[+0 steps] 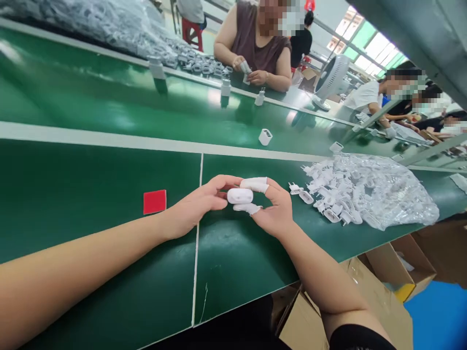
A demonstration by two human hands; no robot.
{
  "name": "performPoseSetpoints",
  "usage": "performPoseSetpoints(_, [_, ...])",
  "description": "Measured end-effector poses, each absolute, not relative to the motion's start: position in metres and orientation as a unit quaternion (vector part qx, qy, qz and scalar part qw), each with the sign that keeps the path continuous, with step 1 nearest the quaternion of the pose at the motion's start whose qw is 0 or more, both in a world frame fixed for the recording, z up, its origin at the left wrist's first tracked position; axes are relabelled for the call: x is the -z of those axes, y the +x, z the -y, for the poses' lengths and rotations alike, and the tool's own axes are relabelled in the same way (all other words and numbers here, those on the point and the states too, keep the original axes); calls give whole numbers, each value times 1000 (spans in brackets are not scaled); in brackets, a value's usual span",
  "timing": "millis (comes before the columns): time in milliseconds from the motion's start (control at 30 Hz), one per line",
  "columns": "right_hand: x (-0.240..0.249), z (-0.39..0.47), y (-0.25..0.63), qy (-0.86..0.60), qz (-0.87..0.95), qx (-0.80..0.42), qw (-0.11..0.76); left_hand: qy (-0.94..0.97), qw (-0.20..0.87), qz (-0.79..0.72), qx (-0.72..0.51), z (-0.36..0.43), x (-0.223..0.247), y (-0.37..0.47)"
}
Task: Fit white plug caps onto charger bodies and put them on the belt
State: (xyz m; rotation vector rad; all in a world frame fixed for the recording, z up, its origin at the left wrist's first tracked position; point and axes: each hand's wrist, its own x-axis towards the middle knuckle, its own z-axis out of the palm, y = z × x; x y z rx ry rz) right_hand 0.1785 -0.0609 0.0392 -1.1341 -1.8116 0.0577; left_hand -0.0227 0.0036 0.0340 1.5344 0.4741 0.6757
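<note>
A white charger housing (240,196) with rounded ends is between my two hands, above the green bench. My right hand (272,199) grips it from the right, with white finger covers on the thumb and forefinger. From the other side my left hand (207,199) pinches its left end between thumb and fingers. The underside of the housing is hidden. To the right, white plug covers with pins (332,194) spill from a clear plastic bag (390,194). Left of my hands lies a flat red square (154,201).
Beyond a pale strip (109,142), a green conveyor belt (109,102) carries a white housing (265,137) and several chargers. A co-worker (255,48) sits opposite, handling small white parts. Cardboard boxes (379,291) stand below the bench at right. A fan (331,78) stands farther back.
</note>
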Motion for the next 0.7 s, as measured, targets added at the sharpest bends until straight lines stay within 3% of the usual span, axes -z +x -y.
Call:
performPoseSetpoints(133, [-37,57,178,-541,666,-136,496,738,596,-190,-253,-10,-43,-23])
performPoseSetpoints(267, [-46,51,196,-595,650,-199,429,773,521,-277,-235,-32,-49,-17])
performPoseSetpoints(333, [-59,52,215,-682,631,-137,343,770,476,-340,-254,-57,-46,-18])
performPoseSetpoints(433, [-77,54,249,-829,543,-15,132,746,363,-463,-310,-112,-34,-34])
performPoseSetpoints(533, [-82,53,272,-877,478,-44,-5,731,243,-540,-339,-168,-21,-65])
performPoseSetpoints(600, [-78,50,277,-873,482,-76,-8,715,209,-570,-347,-194,-14,-84])
performPoseSetpoints(700, [-67,45,275,-841,519,-94,122,732,192,-561,-336,-212,-13,-100])
